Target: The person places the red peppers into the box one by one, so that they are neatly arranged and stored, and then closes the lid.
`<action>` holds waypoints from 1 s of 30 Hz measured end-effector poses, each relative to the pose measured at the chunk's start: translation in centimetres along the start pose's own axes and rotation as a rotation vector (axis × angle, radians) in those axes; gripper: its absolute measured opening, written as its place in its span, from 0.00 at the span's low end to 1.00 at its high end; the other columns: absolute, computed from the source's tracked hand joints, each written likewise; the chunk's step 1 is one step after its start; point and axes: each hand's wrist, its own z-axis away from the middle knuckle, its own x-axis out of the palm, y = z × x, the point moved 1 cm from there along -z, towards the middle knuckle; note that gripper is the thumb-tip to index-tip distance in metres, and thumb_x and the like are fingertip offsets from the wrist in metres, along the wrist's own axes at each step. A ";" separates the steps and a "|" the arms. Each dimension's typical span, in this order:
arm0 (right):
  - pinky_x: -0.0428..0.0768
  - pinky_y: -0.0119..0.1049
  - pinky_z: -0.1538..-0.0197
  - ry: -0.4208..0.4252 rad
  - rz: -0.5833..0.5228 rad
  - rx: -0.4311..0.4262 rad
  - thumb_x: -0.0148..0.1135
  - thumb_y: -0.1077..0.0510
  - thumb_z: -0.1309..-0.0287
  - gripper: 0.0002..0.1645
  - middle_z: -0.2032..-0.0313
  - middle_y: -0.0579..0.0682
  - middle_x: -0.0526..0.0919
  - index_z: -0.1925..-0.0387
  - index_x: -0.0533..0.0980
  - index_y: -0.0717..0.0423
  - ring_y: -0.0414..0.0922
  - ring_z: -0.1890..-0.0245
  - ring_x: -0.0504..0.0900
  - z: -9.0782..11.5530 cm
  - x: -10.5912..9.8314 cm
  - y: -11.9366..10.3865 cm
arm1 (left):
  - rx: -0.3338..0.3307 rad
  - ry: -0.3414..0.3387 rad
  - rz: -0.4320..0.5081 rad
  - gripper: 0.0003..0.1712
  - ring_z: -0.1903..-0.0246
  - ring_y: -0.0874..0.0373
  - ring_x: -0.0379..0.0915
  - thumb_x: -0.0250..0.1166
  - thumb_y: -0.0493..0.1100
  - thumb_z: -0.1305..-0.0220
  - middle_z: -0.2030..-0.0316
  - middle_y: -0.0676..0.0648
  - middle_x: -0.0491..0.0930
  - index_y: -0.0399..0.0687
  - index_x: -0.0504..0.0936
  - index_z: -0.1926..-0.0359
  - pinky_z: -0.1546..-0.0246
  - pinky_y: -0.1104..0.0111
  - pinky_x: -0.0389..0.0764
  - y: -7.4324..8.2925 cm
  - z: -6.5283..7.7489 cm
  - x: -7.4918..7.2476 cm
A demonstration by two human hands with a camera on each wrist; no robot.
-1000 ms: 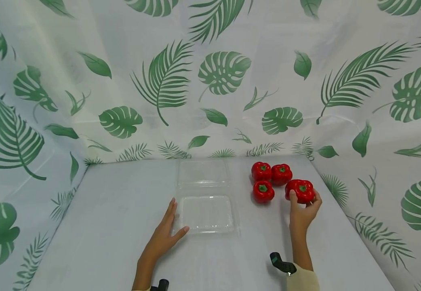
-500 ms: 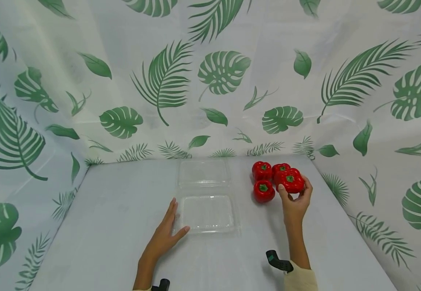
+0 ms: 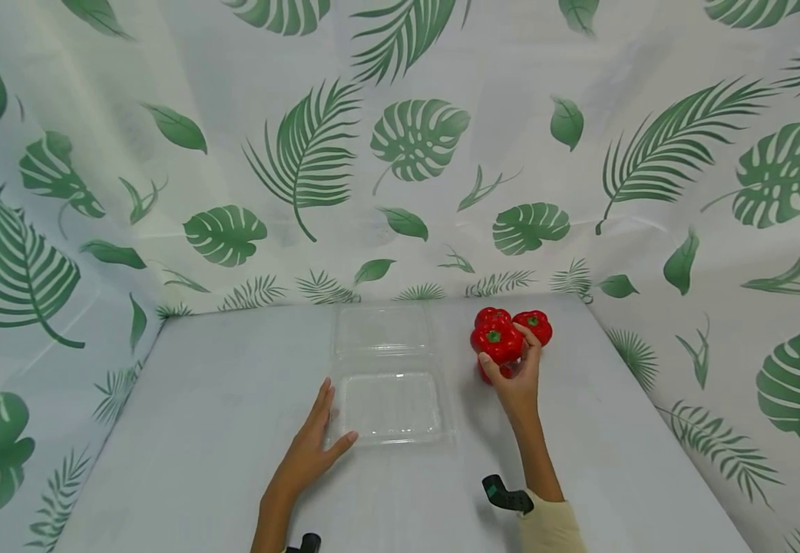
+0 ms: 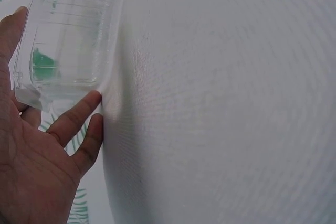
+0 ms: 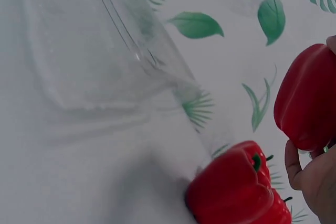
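In the head view my right hand [image 3: 520, 384] grips a red bell pepper [image 3: 497, 342] between thumb and fingers. The right wrist view shows that held pepper [image 5: 310, 98] raised off the table. Below and behind it are other red bell peppers, one at the right [image 3: 533, 326], one at the back [image 3: 493, 315] and one in front, partly hidden. A clear plastic clamshell container [image 3: 393, 407] lies unfolded in the middle, its lid [image 3: 382, 330] toward the back wall. At its left edge my left hand [image 3: 310, 453] rests with fingers spread, touching the container's side [image 4: 68, 40].
A white table [image 3: 220, 399] meets a leaf-printed cloth [image 3: 345, 169] that rises at the back and both sides. Small black devices sit on the right wrist [image 3: 507, 495] and the left wrist [image 3: 306, 543].
My right hand has carried the held pepper leftward from the right side, over the other peppers. The left hand and the container have stayed in place.
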 end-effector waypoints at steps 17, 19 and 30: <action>0.80 0.33 0.44 -0.267 0.064 0.006 0.75 0.62 0.55 0.49 0.37 0.51 0.68 0.35 0.57 0.52 0.45 0.37 0.66 1.4 5.4 -0.4 | 0.010 0.000 0.014 0.54 0.27 0.43 0.52 0.66 0.59 0.38 0.22 0.46 0.40 0.48 0.44 0.22 0.30 0.45 0.59 -0.1 0.0 0.1; 0.81 0.42 0.41 -0.310 0.071 -0.005 0.75 0.61 0.56 0.49 0.37 0.51 0.68 0.35 0.57 0.52 0.48 0.36 0.66 1.6 5.9 -0.5 | 0.005 0.003 0.014 0.54 0.27 0.43 0.51 0.66 0.58 0.38 0.22 0.46 0.40 0.49 0.45 0.22 0.30 0.44 0.58 -0.1 0.0 0.2; 0.81 0.54 0.42 -0.492 0.251 0.035 0.76 0.53 0.55 0.50 0.36 0.51 0.68 0.33 0.59 0.47 0.52 0.35 0.67 3.1 9.0 0.0 | 0.005 0.009 0.020 0.54 0.29 0.43 0.57 0.66 0.58 0.38 0.22 0.51 0.40 0.49 0.45 0.22 0.31 0.43 0.61 -0.2 0.0 0.2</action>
